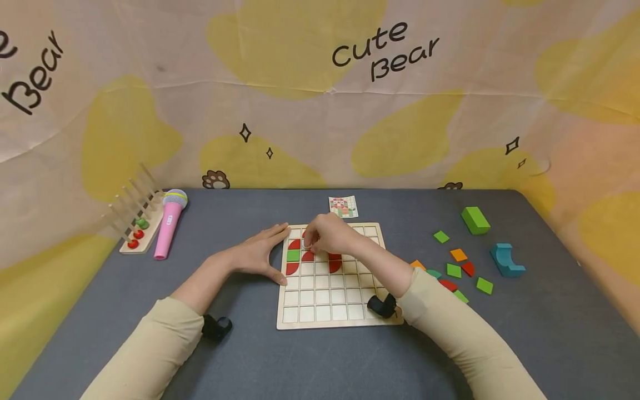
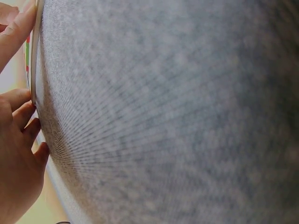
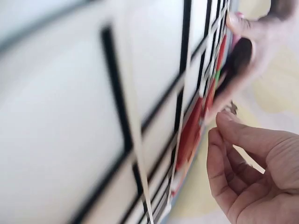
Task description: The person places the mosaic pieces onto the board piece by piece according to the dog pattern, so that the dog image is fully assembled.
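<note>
A wooden grid board (image 1: 340,323) with white square cells lies on the table, several red quarter-round pieces (image 1: 335,266) and a green square tile (image 1: 293,255) set in its upper cells. My left hand (image 1: 257,251) touches the board's left edge, thumb and fingers spread. Over the upper left cells, my right hand (image 1: 330,236) has its fingers bent down toward the grid. In the right wrist view, the right thumb and forefinger (image 3: 217,133) meet at their tips close to the board; whether a small piece is between them is hidden.
Loose green, orange and red tiles (image 1: 454,270) lie right of the board, near a green block (image 1: 475,220) and a blue curved block (image 1: 507,260). A pattern card (image 1: 343,206) sits behind the board. At left are a pink microphone (image 1: 169,225) and a peg stand (image 1: 155,214).
</note>
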Available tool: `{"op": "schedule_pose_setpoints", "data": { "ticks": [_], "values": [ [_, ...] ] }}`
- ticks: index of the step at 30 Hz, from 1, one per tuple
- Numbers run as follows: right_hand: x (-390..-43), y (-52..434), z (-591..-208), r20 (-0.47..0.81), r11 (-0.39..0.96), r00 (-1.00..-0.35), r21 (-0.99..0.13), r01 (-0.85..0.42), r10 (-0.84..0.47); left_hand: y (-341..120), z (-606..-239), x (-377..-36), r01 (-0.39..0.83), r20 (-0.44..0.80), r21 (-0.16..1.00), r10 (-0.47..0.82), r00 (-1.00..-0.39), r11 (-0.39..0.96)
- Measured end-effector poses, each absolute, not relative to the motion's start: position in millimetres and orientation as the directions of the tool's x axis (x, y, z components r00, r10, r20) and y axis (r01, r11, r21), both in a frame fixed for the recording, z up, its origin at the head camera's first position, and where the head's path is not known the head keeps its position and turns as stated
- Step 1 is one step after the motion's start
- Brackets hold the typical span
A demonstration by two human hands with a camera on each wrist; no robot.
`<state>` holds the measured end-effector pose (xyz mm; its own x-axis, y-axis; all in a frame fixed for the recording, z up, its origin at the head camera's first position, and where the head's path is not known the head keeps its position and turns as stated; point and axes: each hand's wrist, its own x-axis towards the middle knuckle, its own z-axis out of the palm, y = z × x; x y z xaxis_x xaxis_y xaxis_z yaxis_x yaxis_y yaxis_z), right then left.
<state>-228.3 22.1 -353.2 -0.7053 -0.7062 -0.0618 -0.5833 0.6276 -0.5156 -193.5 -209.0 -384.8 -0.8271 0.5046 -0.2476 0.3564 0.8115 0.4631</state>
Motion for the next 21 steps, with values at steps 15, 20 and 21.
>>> {"op": "schedule_pose_setpoints", "data": {
  "ticks": [15,20,21],
  "values": [
    [-231.2,126.6,-338.5,-0.044,0.695,-0.787,-0.501,-0.516,-0.615,-207.2,-383.7,-193.2,0.337,-0.257,0.464,0.489,-0.834,0.819],
    [-226.8,160.1,-345.2,-0.116,0.697,-0.766,-0.517,-0.497,-0.632,-207.2,-383.8,-192.6,0.333,-0.259,0.464,0.485,-0.835,0.821],
    [-226.1,165.8,-347.1,-0.134,0.702,-0.765,-0.522,-0.486,-0.629,-207.1,-384.1,-192.6,0.333,-0.259,0.464,0.485,-0.835,0.821]
  ]
}}
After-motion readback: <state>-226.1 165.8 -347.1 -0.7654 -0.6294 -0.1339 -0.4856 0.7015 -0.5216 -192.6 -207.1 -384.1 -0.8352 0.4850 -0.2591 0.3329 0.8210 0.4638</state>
